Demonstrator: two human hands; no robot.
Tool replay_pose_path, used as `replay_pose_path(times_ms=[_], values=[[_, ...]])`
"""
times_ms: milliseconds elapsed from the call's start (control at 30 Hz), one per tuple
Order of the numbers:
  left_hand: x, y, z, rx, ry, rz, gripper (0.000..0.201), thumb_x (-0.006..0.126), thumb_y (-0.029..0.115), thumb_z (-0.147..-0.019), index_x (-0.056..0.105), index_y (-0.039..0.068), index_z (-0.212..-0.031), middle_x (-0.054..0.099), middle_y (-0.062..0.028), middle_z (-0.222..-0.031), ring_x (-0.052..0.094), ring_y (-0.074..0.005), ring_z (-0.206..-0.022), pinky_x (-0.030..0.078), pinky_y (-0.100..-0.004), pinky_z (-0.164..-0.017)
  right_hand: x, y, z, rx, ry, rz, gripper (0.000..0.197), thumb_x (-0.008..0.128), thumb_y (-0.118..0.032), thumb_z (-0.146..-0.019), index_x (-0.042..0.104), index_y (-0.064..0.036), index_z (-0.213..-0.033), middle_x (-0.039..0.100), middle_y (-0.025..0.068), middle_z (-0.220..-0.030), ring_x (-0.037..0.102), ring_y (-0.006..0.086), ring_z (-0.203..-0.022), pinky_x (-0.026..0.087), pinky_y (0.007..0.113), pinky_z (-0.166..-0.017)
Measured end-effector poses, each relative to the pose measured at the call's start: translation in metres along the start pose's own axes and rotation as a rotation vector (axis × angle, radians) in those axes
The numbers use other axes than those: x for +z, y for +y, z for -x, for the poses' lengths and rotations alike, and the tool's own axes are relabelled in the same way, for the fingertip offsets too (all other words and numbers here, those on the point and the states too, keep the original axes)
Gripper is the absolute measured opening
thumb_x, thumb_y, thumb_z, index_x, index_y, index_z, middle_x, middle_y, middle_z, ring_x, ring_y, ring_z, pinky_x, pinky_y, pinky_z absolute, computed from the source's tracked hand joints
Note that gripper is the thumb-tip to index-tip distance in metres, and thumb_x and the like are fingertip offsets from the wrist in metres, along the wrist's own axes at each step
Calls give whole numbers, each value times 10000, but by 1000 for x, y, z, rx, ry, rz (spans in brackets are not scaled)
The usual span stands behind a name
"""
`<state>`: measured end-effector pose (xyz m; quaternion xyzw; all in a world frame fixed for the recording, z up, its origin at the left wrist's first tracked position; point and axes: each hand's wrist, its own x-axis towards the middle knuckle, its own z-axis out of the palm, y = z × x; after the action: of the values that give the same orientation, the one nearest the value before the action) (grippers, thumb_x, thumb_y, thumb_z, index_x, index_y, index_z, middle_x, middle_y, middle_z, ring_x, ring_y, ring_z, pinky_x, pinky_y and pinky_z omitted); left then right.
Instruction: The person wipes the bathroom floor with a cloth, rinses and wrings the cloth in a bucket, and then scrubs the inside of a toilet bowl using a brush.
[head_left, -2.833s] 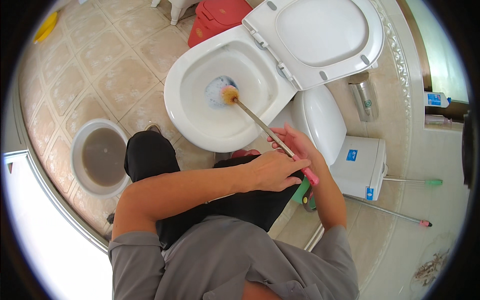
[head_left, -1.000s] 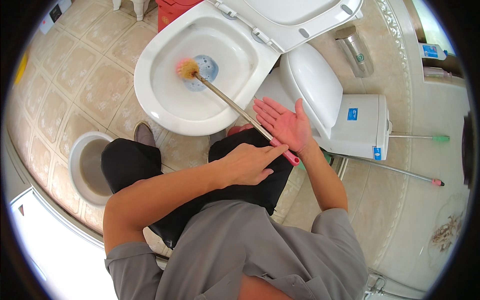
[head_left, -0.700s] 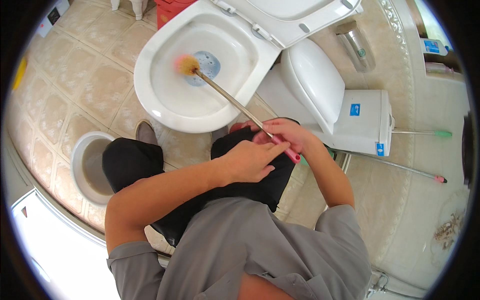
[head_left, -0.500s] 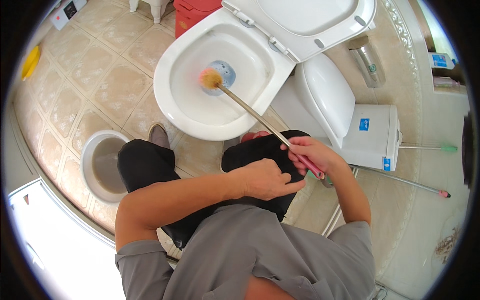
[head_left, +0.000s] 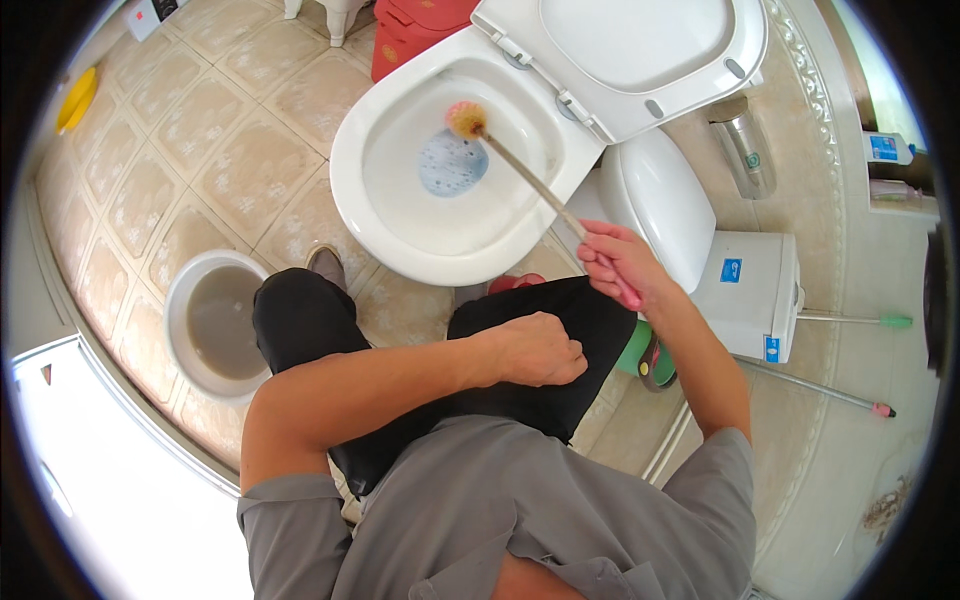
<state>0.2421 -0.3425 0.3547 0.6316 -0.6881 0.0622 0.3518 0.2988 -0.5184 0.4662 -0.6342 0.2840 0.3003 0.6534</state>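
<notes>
My right hand (head_left: 622,262) is wrapped round the pink-ended handle of a long toilet brush (head_left: 540,184). The brush slants up to the left, and its round, yellowish-pink bristle head is over the inner bowl of the open white toilet (head_left: 372,215), near the far side. Bubbly, bluish water (head_left: 453,163) lies at the bottom of the bowl, just nearer than the bristles. Curled into a loose fist, my left hand (head_left: 540,350) rests over my right thigh in black trousers, with nothing visible in it.
A white bucket of murky water (head_left: 222,320) stands by my left knee. To the right are a white lidded bin (head_left: 665,205), a white box (head_left: 745,270), a metal canister (head_left: 742,150) and long poles (head_left: 825,388). A red bin (head_left: 410,35) stands behind the toilet.
The brush head has moved from the water to the far side of the bowl. My right hand has lifted away with the handle; my left index finger has curled in.
</notes>
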Motion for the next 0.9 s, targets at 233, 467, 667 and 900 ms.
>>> replay_pose_path(times_ms=[233,467,667,900], values=[[-8,-3,3,-37,-38,-5,145,600,171,-851,600,28,-874,633,-105,-760,686,-294,-593,512,-408,-449,9,1,-3,12,21,-78,314,501,-115,-1035,501,25,-1316,553,25,-815,423,57,-509,358,219,-371],[-2,-34,-4,-1219,301,1268,446,472,388,-1035,593,-26,-1152,673,-144,-904,656,-235,-665,521,-372,-554,-3,22,-9,3,-3,-125,329,454,-289,-1091,554,22,-1134,606,74,-856,456,95,-503,373,249,-375],[4,-73,-30,-1232,897,2080,526,285,511,-1102,446,35,-1259,634,-229,-1111,631,-373,-1056,508,-528,-968,5,29,33,4,98,46,439,489,-373,-1057,599,7,-1248,643,97,-809,538,124,-490,431,264,-396],[38,-75,-56,-1156,1256,2425,446,272,453,-1112,428,37,-1152,607,-190,-1011,625,-345,-941,535,-517,-869,-7,43,84,-84,143,588,501,669,-127,-912,553,24,-1375,633,54,-816,557,106,-497,434,277,-413]])
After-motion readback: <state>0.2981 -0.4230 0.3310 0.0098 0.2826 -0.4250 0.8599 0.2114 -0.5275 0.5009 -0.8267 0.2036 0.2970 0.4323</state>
